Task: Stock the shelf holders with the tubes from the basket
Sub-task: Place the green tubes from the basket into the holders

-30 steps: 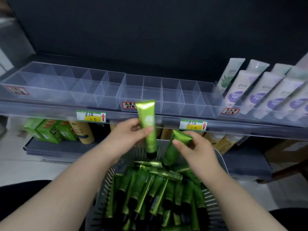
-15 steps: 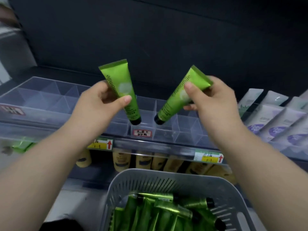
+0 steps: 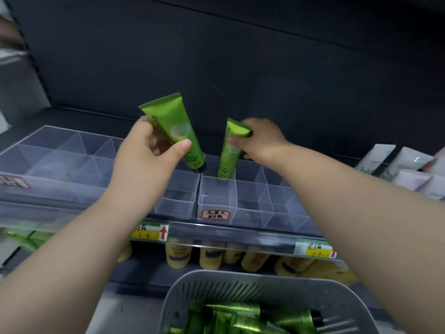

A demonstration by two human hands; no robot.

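left hand (image 3: 147, 159) pinches left tube (image 3: 175, 131), cap down over the holder (image 3: 216, 205), likely staged for the next cell | right tube (image 3: 230, 150) cap-first in back cell, seating unclear | right hand (image 3: 263, 139) pinches its crimp end to steer it | basket (image 3: 240, 277) below holds more tubes

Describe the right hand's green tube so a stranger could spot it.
On the upper shelf, find the clear holder with the red-bordered label. Behind that label a green tube stands nearly upright, lower end in a compartment, top pinched by the right hand. The tube in the left hand tilts, black cap showing.
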